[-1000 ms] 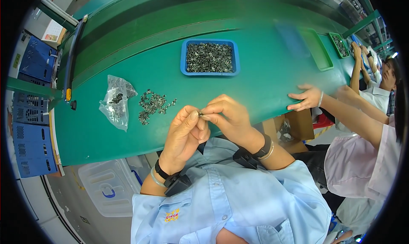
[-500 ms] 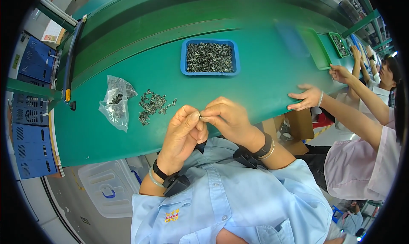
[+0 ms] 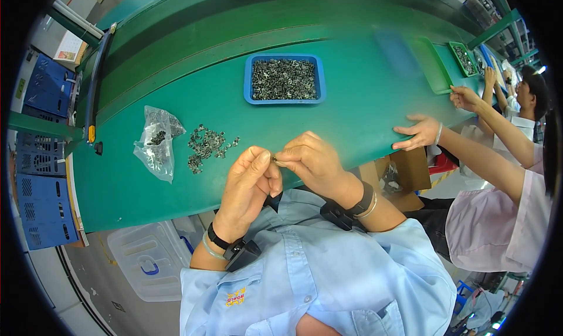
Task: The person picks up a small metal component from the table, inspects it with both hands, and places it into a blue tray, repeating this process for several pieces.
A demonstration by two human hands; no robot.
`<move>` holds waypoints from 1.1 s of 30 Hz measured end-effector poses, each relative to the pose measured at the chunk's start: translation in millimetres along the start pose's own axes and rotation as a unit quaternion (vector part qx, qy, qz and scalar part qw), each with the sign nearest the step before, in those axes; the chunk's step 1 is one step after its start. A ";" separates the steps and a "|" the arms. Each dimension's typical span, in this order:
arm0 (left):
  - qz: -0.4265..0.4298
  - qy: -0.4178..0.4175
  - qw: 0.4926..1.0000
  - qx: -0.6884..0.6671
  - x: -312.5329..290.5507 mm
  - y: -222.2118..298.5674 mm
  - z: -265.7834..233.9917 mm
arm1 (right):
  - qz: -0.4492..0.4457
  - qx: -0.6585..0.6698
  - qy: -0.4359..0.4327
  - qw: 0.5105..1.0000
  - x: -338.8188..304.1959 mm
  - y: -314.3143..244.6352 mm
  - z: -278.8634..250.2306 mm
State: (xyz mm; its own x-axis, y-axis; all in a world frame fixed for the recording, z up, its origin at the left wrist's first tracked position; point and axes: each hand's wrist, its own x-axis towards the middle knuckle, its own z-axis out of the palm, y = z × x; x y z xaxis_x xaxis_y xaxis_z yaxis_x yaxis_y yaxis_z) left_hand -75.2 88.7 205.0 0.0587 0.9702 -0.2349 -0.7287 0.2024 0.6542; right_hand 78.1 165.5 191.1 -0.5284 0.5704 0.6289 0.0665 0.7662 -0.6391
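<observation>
Over the near edge of the green table, my left hand [image 3: 251, 177] and my right hand [image 3: 314, 160] meet fingertip to fingertip. Both pinch one tiny dark part [image 3: 274, 159], mostly covered by the fingers, so its exact kind does not show. Left of my hands lies a loose pile of small black and silver parts [image 3: 208, 145]. Beside that pile, a clear plastic bag [image 3: 157, 151] holds some more dark pieces. A blue tray [image 3: 249, 81] filled with many similar small parts [image 3: 284, 80] sits beyond my hands.
To the right, a co-worker's hand [image 3: 419, 132] rests at the table edge, and another hand holds a green tray [image 3: 433, 66]. A smaller green tray [image 3: 463, 59] stands farther off. Below the table are a cardboard box [image 3: 410, 169] and a clear lidded bin [image 3: 149, 260].
My hands stay pinched together with only a slight shift of the fingers. The whole view has moved a little, so the tray and pile appear slightly farther left.
</observation>
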 end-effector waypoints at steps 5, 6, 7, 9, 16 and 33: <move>-0.016 -0.003 1.000 0.007 2.7 -3.0 0.4 | 0.010 -0.015 -0.010 1.000 0.2 -1.7 -5.7; -0.011 0.003 1.000 0.010 0.4 -2.1 0.4 | 0.012 -0.022 -0.007 1.000 0.8 -2.2 -5.4; -0.008 0.006 1.000 0.013 -0.8 -1.4 1.1 | 0.006 -0.011 -0.005 1.000 1.8 -2.8 -4.6; -0.010 0.001 1.000 0.016 0.7 -2.8 2.2 | -0.006 0.011 -0.001 1.000 2.0 -3.3 -5.3; -0.023 -0.033 0.999 -0.016 2.2 -4.8 -4.4 | 0.018 0.034 -0.021 0.999 -2.9 -2.5 -4.3; 0.133 0.129 0.983 0.014 -25.7 38.7 -56.4 | 0.071 -0.111 -0.080 0.988 66.9 55.3 -4.6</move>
State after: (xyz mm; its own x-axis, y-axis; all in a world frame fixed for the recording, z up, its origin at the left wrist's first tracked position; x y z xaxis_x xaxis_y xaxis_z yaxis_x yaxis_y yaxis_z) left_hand -143.4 64.1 195.7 -0.3097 0.9239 -0.2247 -0.6760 -0.0478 0.7354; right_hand 50.3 247.3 199.9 -0.6259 0.6363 0.4509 0.3246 0.7382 -0.5913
